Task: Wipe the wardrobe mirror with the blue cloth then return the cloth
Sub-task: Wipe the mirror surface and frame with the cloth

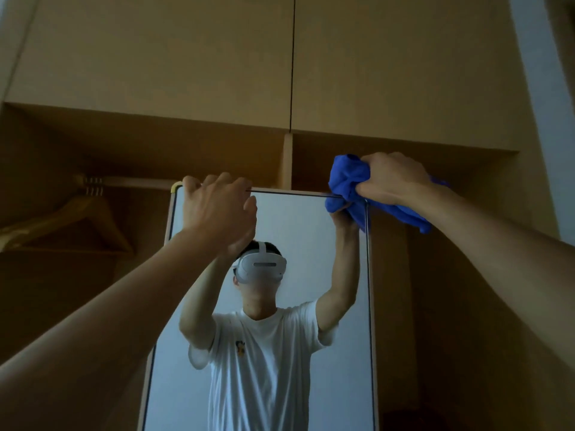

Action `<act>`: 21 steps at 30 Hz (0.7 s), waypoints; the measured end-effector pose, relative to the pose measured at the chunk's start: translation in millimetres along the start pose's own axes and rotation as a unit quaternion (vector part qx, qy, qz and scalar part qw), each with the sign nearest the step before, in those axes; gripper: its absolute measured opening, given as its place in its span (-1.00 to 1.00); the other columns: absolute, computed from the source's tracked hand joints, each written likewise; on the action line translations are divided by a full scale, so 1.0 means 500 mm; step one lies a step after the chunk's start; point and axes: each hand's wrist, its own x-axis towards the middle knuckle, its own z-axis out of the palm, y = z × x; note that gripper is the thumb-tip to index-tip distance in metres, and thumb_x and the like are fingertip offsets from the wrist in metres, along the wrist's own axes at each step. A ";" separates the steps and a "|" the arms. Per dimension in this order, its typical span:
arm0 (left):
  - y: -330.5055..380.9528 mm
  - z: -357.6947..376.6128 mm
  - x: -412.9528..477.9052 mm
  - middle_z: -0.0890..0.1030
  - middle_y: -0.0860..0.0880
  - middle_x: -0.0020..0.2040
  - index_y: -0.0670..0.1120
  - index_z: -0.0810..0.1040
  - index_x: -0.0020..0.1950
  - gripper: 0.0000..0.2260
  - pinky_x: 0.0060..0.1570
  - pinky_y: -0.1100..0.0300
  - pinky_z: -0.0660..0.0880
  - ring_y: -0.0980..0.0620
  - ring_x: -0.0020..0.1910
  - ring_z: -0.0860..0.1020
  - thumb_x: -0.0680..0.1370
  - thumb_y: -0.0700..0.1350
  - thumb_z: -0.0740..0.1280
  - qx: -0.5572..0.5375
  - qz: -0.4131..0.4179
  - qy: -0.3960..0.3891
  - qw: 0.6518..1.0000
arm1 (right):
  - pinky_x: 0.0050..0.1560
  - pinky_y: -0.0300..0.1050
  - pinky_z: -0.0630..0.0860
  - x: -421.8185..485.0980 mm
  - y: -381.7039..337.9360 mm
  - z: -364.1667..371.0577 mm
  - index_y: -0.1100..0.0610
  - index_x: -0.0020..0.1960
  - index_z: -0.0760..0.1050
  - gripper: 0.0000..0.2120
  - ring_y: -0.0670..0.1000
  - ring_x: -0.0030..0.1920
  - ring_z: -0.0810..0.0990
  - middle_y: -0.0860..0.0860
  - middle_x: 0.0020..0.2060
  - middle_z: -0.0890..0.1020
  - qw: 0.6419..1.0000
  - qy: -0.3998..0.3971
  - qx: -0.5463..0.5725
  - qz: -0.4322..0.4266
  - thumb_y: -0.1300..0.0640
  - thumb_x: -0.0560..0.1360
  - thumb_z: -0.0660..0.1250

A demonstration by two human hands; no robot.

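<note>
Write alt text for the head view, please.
The right hand grips a bunched blue cloth at the top right corner of the wardrobe mirror, while the left hand holds the mirror's top edge near its left corner. A wooden hanger hangs at left.

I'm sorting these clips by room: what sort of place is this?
Probably a bedroom, at an open tan wooden wardrobe: a wooden coat hanger hangs on its rail, beside a tall framed mirror.

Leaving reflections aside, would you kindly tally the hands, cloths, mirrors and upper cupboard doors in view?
Hands: 2, left hand and right hand
Cloth: 1
Mirror: 1
Upper doors: 2
Total: 6
</note>
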 end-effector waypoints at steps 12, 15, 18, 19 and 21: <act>-0.077 -0.014 -0.001 0.53 0.03 0.36 0.09 0.46 0.45 -0.61 0.15 0.03 0.14 -0.01 0.30 0.49 0.61 -0.03 0.17 -0.133 -0.015 -0.003 0.991 | -0.25 -0.01 0.53 0.014 -0.238 0.027 0.01 -0.07 0.50 -0.78 0.08 -0.31 0.57 0.00 -0.30 0.60 0.994 0.033 0.011 -0.106 -0.13 0.43 0.32; -0.115 -0.025 -0.013 0.43 -0.08 0.45 0.05 0.38 0.51 -0.56 0.33 -0.09 0.18 -0.12 0.42 0.38 0.62 0.00 0.20 -0.146 -0.083 -0.027 0.985 | -0.36 -0.09 0.42 0.029 -0.309 0.030 0.02 -0.13 0.49 -0.80 0.06 -0.35 0.55 0.01 -0.33 0.59 0.992 0.036 0.016 -0.123 -0.11 0.41 0.32; -0.151 -0.035 -0.026 0.38 -0.18 0.49 -0.02 0.20 0.60 -0.46 0.40 -0.18 0.21 -0.23 0.43 0.38 0.63 0.03 0.21 -0.210 -0.155 -0.107 0.959 | -0.42 -0.15 0.28 0.041 -0.360 0.030 0.04 -0.14 0.50 -0.82 0.02 -0.39 0.50 0.00 -0.36 0.56 0.991 0.033 0.018 -0.130 -0.07 0.41 0.31; -0.160 -0.035 -0.031 0.39 -0.19 0.49 -0.03 0.14 0.62 -0.42 0.42 -0.19 0.24 -0.25 0.43 0.39 0.63 0.02 0.22 -0.241 -0.164 -0.129 0.948 | -0.43 -0.16 0.27 0.044 -0.375 0.030 0.05 -0.14 0.50 -0.82 0.02 -0.39 0.50 0.00 -0.36 0.56 0.991 0.029 0.019 -0.132 -0.06 0.40 0.31; -0.174 -0.034 -0.042 0.46 -0.18 0.44 -0.01 0.03 0.64 -0.37 0.39 -0.18 0.35 -0.26 0.40 0.44 0.64 0.03 0.23 -0.298 -0.169 -0.161 0.926 | -0.43 -0.15 0.26 0.049 -0.402 0.031 0.06 -0.13 0.49 -0.82 0.03 -0.38 0.51 0.01 -0.35 0.55 0.990 0.022 0.018 -0.137 -0.04 0.40 0.31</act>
